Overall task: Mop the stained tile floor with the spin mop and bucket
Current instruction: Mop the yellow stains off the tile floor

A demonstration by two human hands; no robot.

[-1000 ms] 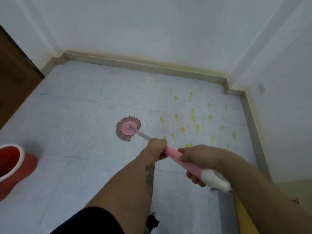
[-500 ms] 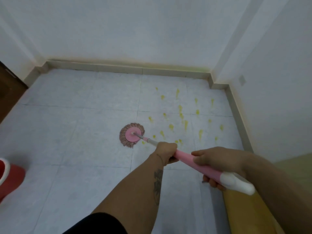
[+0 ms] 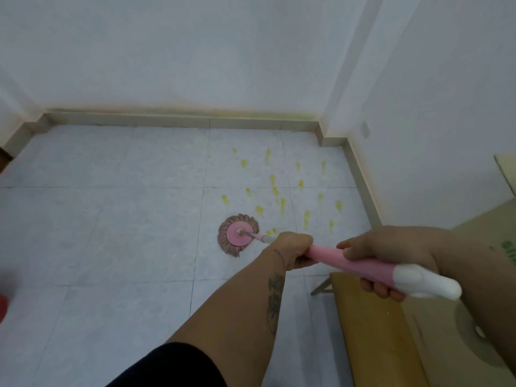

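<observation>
Both hands wrapped round pink mop handle (image 3: 349,261): left hand (image 3: 296,248) lower, right hand (image 3: 388,254) near white end. Mop head (image 3: 237,236) ahead on floor (image 3: 111,219), beside yellow stains (image 3: 279,191). Likely light, stiff pole, soft limp strands; two-handed grip suits.

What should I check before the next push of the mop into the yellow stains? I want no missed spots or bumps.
1. Left hand grips the pink mop handle lower down: ok.
2. Right hand grips the handle near its white end: ok.
3. Mop head lies flat on the tile floor: ok.
4. Yellow stains lie beyond and right of the mop head, still unmopped: not ok.
5. Wooden board sits close under the right hand, and may get bumped: not ok.
6. Mop head wet enough: cannot tell.
</observation>
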